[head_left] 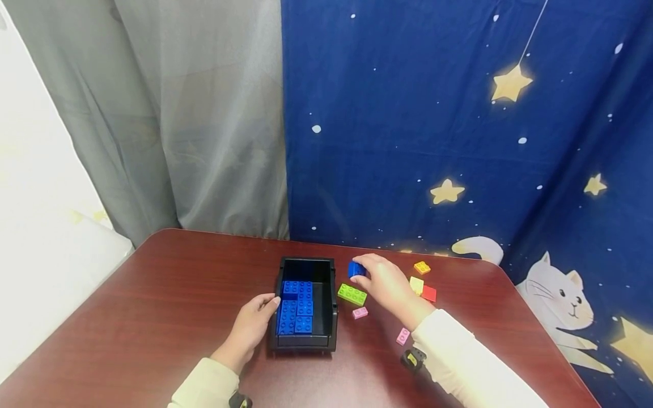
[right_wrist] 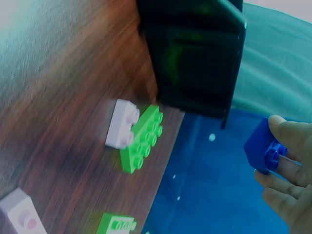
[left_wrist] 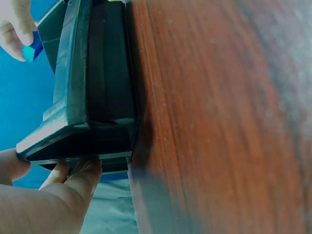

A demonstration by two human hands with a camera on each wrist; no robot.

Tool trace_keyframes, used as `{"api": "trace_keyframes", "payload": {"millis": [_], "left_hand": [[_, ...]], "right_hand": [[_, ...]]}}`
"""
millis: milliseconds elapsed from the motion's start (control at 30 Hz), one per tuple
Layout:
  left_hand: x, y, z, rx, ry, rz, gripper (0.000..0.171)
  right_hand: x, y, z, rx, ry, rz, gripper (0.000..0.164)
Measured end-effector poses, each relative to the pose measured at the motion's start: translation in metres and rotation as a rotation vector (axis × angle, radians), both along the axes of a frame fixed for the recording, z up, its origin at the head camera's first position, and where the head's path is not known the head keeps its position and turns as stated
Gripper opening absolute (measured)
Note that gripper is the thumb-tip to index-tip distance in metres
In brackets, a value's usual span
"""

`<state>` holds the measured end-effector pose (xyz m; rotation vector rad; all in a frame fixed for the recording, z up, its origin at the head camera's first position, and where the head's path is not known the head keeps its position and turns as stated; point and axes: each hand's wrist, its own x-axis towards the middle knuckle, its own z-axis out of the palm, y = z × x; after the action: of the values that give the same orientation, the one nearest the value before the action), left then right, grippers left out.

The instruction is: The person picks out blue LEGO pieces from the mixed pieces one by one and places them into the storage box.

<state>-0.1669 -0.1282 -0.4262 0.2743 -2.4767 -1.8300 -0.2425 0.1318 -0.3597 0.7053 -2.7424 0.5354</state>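
Observation:
A black plastic bin (head_left: 321, 303) stands on the table, with several blue toy building bricks (head_left: 297, 307) along its left side. My left hand (head_left: 253, 320) holds the bin's left wall, thumb at the rim and fingers against the outside, as the left wrist view shows (left_wrist: 58, 195). My right hand (head_left: 385, 283) pinches a blue building brick (head_left: 355, 269) in the air, just right of the bin's far part. Studs of this blue brick (right_wrist: 261, 146) face the palm in the right wrist view. Below that hand lie a green brick (head_left: 352, 294) and a pink brick (head_left: 360, 313).
Right of the right hand are an orange brick (head_left: 422, 267), a pale yellow brick (head_left: 416, 285) and a red brick (head_left: 429, 293). Another pink brick (head_left: 403, 336) lies near the right wrist. Grey and blue curtains hang behind the brown table (head_left: 204, 272).

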Motion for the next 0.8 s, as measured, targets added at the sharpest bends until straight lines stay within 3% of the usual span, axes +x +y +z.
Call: {"api": "trace_keyframes", "payload": {"millis": [200, 367, 800], "left_hand": [[0.0, 0.0, 0.0, 0.006, -0.002, 0.003, 0.044], [-0.001, -0.001, 0.0, -0.002, -0.004, -0.001, 0.046], [0.0, 0.0, -0.001, 0.013, -0.004, 0.002, 0.045]], "right_hand": [[0.012, -0.01, 0.001, 0.015, 0.008, 0.034, 0.046], [0.02, -0.021, 0.006, 0.056, 0.019, 0.117, 0.044], [0.025, -0.057, 0.011, 0.363, -0.002, 0.222, 0.039]]}}
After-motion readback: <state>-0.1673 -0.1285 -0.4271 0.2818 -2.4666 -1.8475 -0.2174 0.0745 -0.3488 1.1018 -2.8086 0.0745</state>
